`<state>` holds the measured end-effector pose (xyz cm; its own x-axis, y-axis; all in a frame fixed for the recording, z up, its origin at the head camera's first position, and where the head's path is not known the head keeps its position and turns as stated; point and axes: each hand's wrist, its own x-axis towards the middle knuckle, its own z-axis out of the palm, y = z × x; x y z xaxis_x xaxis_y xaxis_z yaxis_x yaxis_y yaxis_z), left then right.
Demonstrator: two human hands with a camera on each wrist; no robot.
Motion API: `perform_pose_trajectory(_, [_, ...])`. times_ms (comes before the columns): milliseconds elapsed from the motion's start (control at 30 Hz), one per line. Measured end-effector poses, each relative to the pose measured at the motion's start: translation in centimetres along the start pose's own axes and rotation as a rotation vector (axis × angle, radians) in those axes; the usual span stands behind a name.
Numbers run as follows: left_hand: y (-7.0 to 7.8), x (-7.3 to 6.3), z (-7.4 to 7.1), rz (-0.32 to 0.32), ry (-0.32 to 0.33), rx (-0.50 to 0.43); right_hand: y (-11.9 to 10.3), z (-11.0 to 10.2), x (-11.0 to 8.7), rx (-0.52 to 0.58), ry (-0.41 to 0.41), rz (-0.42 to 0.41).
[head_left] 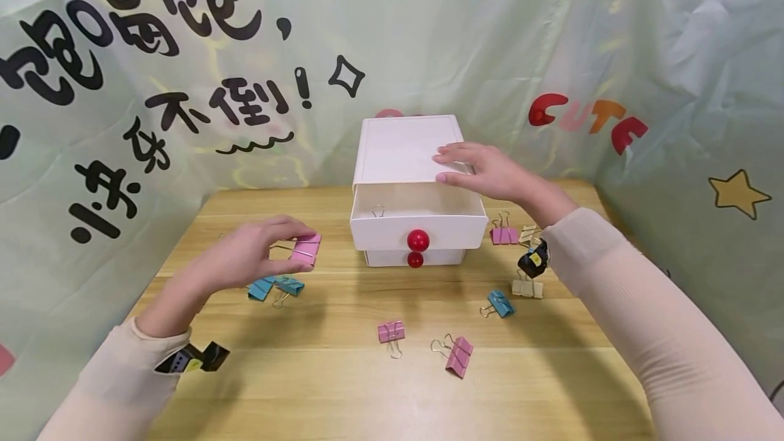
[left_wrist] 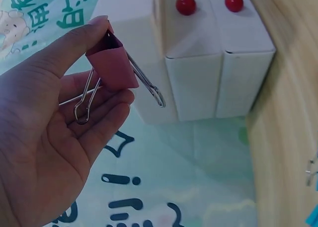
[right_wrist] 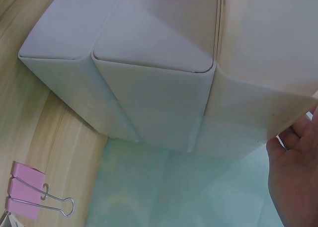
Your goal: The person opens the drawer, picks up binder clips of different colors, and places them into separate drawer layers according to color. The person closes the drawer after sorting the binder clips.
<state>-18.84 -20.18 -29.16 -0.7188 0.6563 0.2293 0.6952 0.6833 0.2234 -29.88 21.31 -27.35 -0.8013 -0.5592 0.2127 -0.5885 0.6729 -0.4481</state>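
My left hand (head_left: 252,255) pinches a pink binder clip (head_left: 305,250) between thumb and fingers, left of a white drawer box (head_left: 409,148). The left wrist view shows both wire handles of that binder clip (left_wrist: 113,68) spread outward. My right hand (head_left: 484,170) rests on the right side of the box's top with its fingers extended; in the right wrist view this hand (right_wrist: 297,162) is partly cut off at the edge. The upper drawer (head_left: 382,233) stands pulled out, and a wire clip handle (head_left: 378,211) shows inside it. Below it, the lower drawer (head_left: 382,258) looks pushed in.
Two blue binder clips (head_left: 261,288) lie beneath my left hand. Pink binder clips (head_left: 391,332) and a blue one (head_left: 501,303) lie in front of the box. Right of it are another pink clip (head_left: 505,235) and cream clips (head_left: 527,288). A printed cloth (head_left: 306,12) hangs behind the wooden table (head_left: 343,386).
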Motion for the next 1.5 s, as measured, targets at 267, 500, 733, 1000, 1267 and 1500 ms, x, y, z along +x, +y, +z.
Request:
perform_pose_trajectory(267, [1.0,2.0,-1.6,0.028,-0.038,-0.013,-0.1,-0.1,0.0,-0.004,-0.001,-0.001])
perform_pose_trajectory(500, [1.8,3.8,-3.2,0.106,0.019,-0.061,-0.1,-0.1,-0.1,0.006,-0.003,0.010])
perform_pose_trajectory(733, [2.7,5.4,-4.0,0.106,0.065,-0.077,-0.1,0.0,-0.1,0.001,0.002,0.001])
perform_pose_trajectory(1000, [3.5,7.7,-4.4,0.107,0.088,-0.057,-0.1,0.0,-0.2,0.002,0.005,-0.002])
perform_pose_trajectory(1267, [4.6,10.3,-4.2,0.038,0.040,-0.033,-0.2,0.0,-0.3,0.005,0.005,0.001])
perform_pose_trajectory(1500, [5.1,12.4,-3.6,0.056,-0.027,-0.036,-0.3,0.1,-0.2,-0.001,0.011,-0.002])
